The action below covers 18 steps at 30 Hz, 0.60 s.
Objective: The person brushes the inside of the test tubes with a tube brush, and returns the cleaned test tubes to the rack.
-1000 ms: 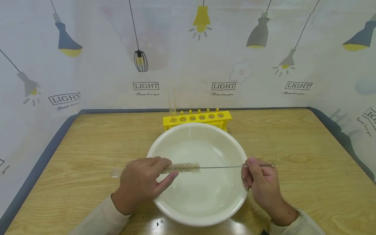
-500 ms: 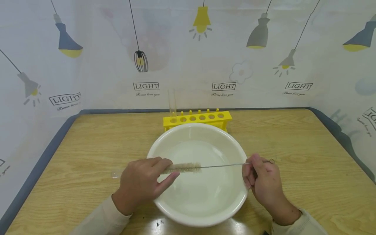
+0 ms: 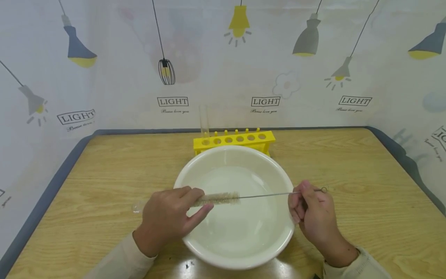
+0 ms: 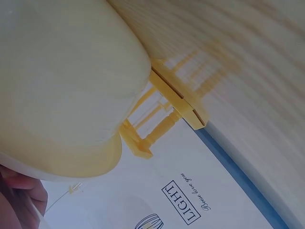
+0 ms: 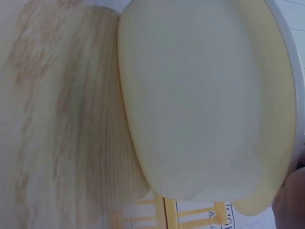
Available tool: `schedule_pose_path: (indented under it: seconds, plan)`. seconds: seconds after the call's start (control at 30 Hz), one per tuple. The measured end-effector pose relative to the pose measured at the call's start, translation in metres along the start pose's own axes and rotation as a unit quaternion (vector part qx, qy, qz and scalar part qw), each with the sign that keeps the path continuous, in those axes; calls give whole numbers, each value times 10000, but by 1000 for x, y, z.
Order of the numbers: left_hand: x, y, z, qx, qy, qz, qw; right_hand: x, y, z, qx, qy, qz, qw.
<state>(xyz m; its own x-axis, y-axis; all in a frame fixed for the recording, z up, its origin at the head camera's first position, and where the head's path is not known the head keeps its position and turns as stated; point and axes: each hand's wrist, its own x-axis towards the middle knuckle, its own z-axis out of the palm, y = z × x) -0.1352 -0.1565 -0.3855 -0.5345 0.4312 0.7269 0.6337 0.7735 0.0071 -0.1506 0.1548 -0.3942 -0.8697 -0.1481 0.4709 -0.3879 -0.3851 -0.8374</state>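
Observation:
My left hand (image 3: pixel 172 215) grips a clear test tube over the left side of the white basin (image 3: pixel 285 236). The tube's clear end (image 3: pixel 137 207) pokes out to the left of the hand. Bristles of a test tube brush (image 3: pixel 221 198) show to the right of the thumb and fingers, and its twisted wire runs on across the basin. Near the looped end of that wire, my right hand (image 3: pixel 315 217) pinches it between thumb and fingers, by the basin's right rim. In the left wrist view, the fingers (image 4: pixel 31 195) show only at the lower left, beside the basin wall.
Behind the basin stands a yellow test tube rack (image 3: pixel 270 137), with another clear test tube (image 3: pixel 204 120) upright in its leftmost hole. The wooden table (image 3: pixel 355 166) meets a wall covering (image 3: pixel 223 77) printed with lamps. Small dark specks lie near the front edge.
My right hand has risen slightly, so the looped end of the brush wire tilts up more. The left hand and the basin stay nearly in place.

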Motion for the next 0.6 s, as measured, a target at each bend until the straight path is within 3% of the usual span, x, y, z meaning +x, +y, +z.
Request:
schedule_pose_path:
  seconds: [0.2,0.43,0.6]
  plan:
    - [1,1,-1,6,0,-8,10000,1,0,-3,501,-32,13,9987]
    - [2,0,-1,-27,40,-1,10000,2,-4,0,123,222,224,9994]
    - [1,0,0,-27,49,-8,10000,3,-1,-2,563,109,101,9983]
